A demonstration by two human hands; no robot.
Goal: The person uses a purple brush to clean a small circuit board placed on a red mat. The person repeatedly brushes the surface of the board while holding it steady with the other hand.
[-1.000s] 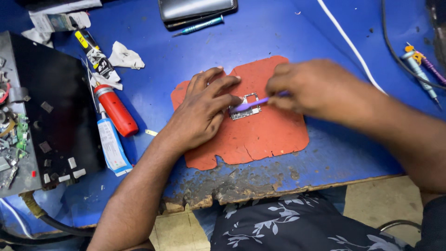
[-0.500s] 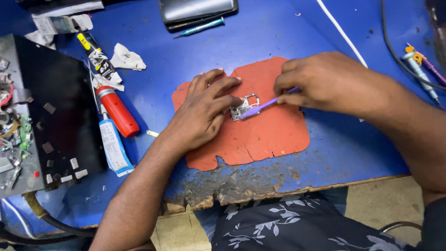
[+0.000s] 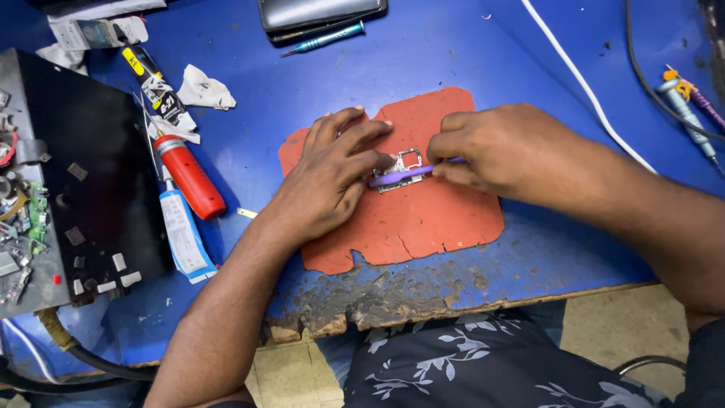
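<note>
Orange mat [image 3: 423,227] near the tabletop's front edge carries a circuit board [image 3: 400,170]. Left hand [image 3: 332,177] fingers press it flat; right hand [image 3: 506,151] fingers pinch a purple tool [image 3: 396,177], apparently scrubbing it.

I see both forearms bare, no sleeves, no watch or rings on the left hand [image 3: 332,177] or right hand [image 3: 502,151]. Below, dark cloth with pale flower print.

Left grip [image 3: 332,181] flat, right grip [image 3: 502,151] pinched
</note>
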